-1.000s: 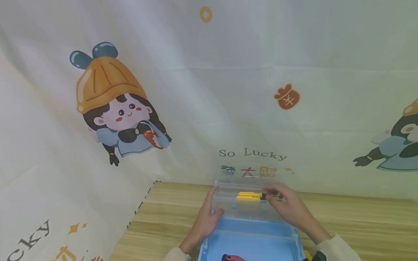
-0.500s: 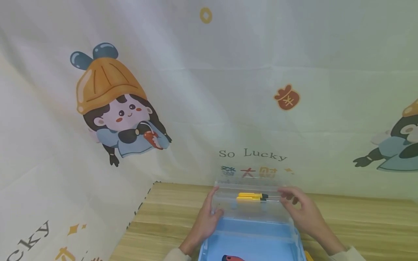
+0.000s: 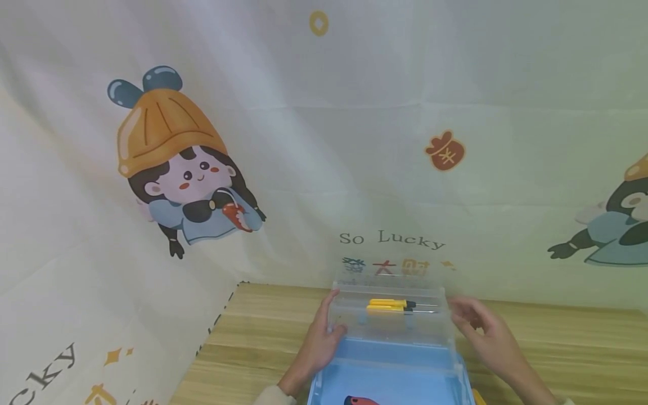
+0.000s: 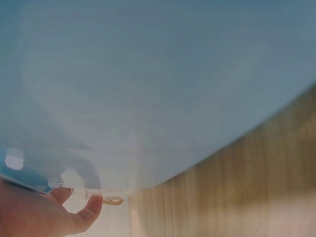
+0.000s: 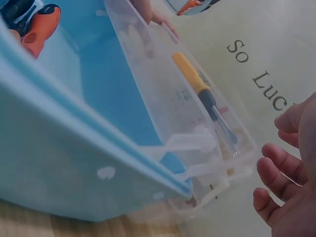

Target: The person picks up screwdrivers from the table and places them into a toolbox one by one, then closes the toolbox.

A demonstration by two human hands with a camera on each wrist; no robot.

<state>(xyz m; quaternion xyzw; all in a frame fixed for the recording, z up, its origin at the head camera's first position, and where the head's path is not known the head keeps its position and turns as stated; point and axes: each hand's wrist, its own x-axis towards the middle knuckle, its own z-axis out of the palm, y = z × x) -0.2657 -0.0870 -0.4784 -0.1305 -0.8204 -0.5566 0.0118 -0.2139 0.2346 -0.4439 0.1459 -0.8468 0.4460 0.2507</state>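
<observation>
In the head view my left hand (image 3: pixel 319 334) grips the left end of a clear plastic tray (image 3: pixel 374 329), thumb at the front and fingers behind. The tray hangs raised at the back of a blue toolbox (image 3: pixel 395 363). Two yellow-handled screwdrivers (image 3: pixel 387 304) with black collars lie side by side in its rear compartment, shafts pointing right. Just off the tray's right end is my right hand (image 3: pixel 486 332), holding nothing. The right wrist view shows its loosely bent fingers (image 5: pixel 276 170) apart from the tray and one screwdriver (image 5: pixel 190 74) inside.
A red-and-black tool handle (image 3: pixel 360 400) lies inside the toolbox. Something yellow (image 3: pixel 478 397) sits beside the toolbox's right wall. Under everything is a wood-grain table (image 3: pixel 572 337), with a printed cloth (image 3: pixel 506 236) hanging behind it.
My right hand has let go of the screwdrivers and drawn back to the right, past the tray's end. Both screwdrivers stay in the tray. My left hand has kept its hold.
</observation>
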